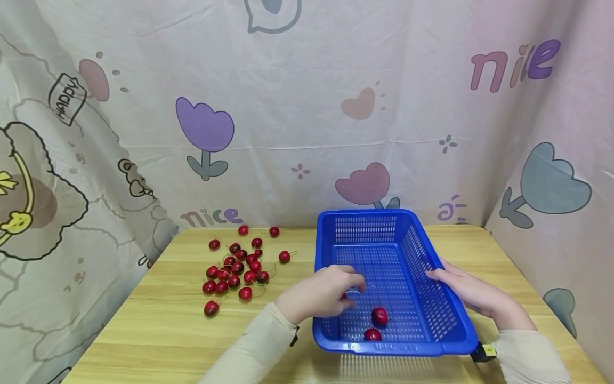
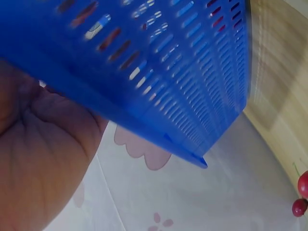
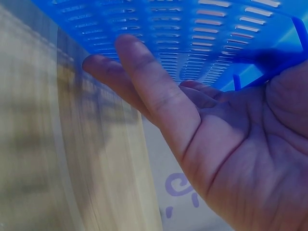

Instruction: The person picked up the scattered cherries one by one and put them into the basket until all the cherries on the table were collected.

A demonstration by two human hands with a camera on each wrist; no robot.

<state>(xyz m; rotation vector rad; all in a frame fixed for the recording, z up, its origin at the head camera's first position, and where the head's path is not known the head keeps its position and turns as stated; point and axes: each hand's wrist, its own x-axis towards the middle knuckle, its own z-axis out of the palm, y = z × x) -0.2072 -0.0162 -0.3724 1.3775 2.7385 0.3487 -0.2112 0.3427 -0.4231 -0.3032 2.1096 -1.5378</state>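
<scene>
A blue plastic basket [image 1: 384, 349] with slotted walls stands on the right half of the table. My left hand [image 1: 323, 292] reaches over its left rim, fingers bent around a cherry [image 1: 342, 296] that they mostly hide. Two more red cherries, one [image 1: 380, 317] behind the other [image 1: 372, 335], lie on the basket floor near the front. My right hand [image 1: 472, 288] holds the right rim, thumb inside the wall. From the right wrist view, the right hand's fingers [image 3: 159, 91] stretch along the outside of the slotted wall. The left wrist view shows the left palm [image 2: 48, 149] beside the rim.
A loose group of cherries [image 1: 237, 268], many with thin stems, is spread over the left part of the wooden table [image 1: 158, 330]. One cherry [image 1: 284, 256] lies between that group and the basket. A printed curtain [image 1: 288, 106] hangs behind the table and along its sides.
</scene>
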